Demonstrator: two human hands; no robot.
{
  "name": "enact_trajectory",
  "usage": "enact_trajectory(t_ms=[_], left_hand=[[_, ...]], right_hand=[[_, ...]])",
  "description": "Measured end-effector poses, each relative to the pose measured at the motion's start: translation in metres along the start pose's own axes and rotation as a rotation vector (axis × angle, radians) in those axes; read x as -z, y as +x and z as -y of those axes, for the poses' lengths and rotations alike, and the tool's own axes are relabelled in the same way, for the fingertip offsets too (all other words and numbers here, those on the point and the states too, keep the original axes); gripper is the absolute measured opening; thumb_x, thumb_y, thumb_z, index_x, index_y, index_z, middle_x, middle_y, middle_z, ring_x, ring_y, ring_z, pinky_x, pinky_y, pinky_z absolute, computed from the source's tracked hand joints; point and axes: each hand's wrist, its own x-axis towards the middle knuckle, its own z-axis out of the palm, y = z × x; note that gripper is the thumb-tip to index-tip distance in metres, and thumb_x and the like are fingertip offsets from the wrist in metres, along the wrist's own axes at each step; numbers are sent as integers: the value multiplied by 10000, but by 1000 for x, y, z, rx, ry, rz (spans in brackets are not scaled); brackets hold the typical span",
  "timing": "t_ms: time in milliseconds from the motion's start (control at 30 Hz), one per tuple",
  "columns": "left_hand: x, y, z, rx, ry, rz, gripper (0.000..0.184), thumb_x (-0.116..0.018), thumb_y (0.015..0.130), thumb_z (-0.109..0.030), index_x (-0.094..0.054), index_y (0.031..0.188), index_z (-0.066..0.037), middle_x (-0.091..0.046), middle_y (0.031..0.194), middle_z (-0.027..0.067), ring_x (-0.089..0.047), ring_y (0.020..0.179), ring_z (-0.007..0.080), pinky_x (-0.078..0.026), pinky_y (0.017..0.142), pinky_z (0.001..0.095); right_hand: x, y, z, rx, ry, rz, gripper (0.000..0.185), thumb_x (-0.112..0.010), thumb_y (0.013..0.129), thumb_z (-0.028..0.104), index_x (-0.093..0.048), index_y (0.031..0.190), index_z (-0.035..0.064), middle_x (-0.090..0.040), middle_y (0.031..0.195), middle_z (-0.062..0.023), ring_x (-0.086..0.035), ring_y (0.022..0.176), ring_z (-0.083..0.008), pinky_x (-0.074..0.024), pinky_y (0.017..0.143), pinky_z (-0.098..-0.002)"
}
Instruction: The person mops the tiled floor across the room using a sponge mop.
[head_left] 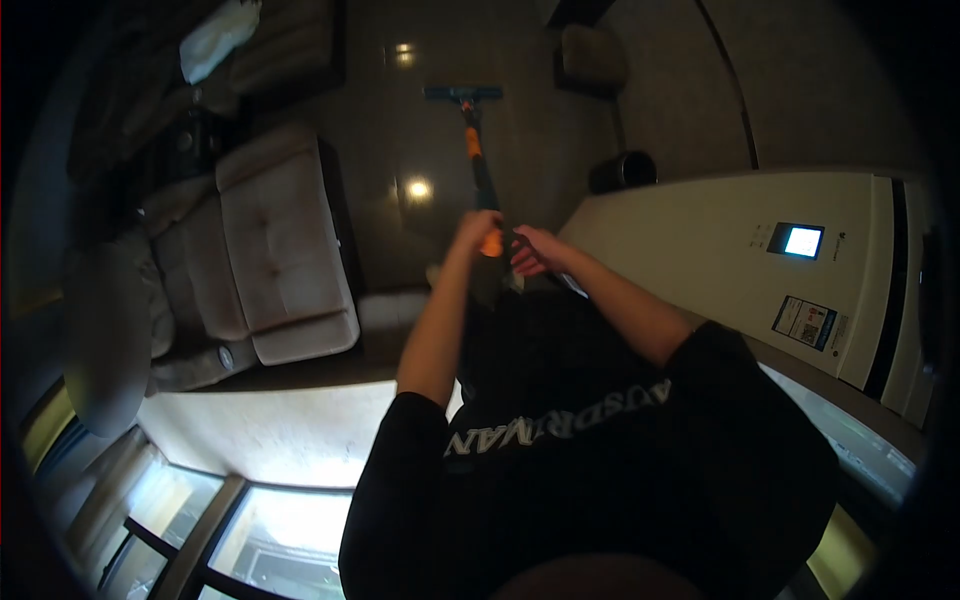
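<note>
A long-handled mop (481, 180) reaches forward over the dark floor, its narrow dark teal head (463, 94) lying flat at the far end. The handle is dark with orange sections near the head and at the grip. My left hand (479, 229) is wrapped round the handle at its orange grip. Just to the right, my right hand (538, 250) is beside the near end of the handle, its fingers loosely bent and apart. Whether its fingertips touch the handle is hard to make out in the dim light.
A brown padded sofa (275, 240) stands on the left. To the right is a tall pale cabinet-like appliance (700, 230) with a lit display (803, 241). A dark cylindrical bin (624, 172) and a stool (591, 57) lie ahead on the right. Shiny floor (400, 130) reflects lights.
</note>
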Motion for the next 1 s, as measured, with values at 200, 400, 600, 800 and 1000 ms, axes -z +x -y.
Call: enact_trajectory(t_ms=[200, 400, 600, 800, 1000], left_hand=[[-97, 14, 23, -223, 368, -19, 379, -554, 699, -331, -578, 640, 43, -545, 544, 132, -565, 502, 217, -429, 446, 327], [-79, 13, 14, 124, 706, 218, 397, -610, 680, -397, -544, 693, -6, -509, 533, 60, -494, 432, 141, -369, 380, 270], [-84, 56, 14, 250, 434, 214, 329, -618, 692, -322, -517, 689, -9, -505, 534, 56, -465, 413, 120, -357, 368, 251], [-84, 83, -35, 243, 571, 180, 276, -615, 688, -282, -518, 678, -23, -509, 539, 53, -469, 414, 107, -365, 367, 239], [-150, 152, -120, 124, 721, -13, 412, -588, 675, -391, -562, 743, 14, -556, 619, 89, -545, 519, 185, -418, 466, 303]], right_hand=[[33, -50, -8, 73, 154, 0, 533, -312, 825, 537, -465, 963, 45, -539, 764, -104, -585, 624, -207, -522, 569, -309], [29, -37, -52, 22, 285, -5, 213, -524, 770, 260, -480, 835, 62, -508, 627, -43, -469, 444, -110, -356, 375, -219], [32, -33, -8, -19, -78, -233, 169, -584, 722, 174, -525, 775, 24, -514, 592, -63, -465, 437, -135, -317, 366, -270], [37, 12, 7, 70, -414, -432, 268, -603, 683, 143, -559, 844, -68, -597, 777, -198, -593, 760, -308, -451, 614, -354], [133, 6, 118, 57, -269, -196, 182, -623, 679, 136, -559, 726, -27, -548, 569, -96, -511, 443, -172, -380, 407, -302]])
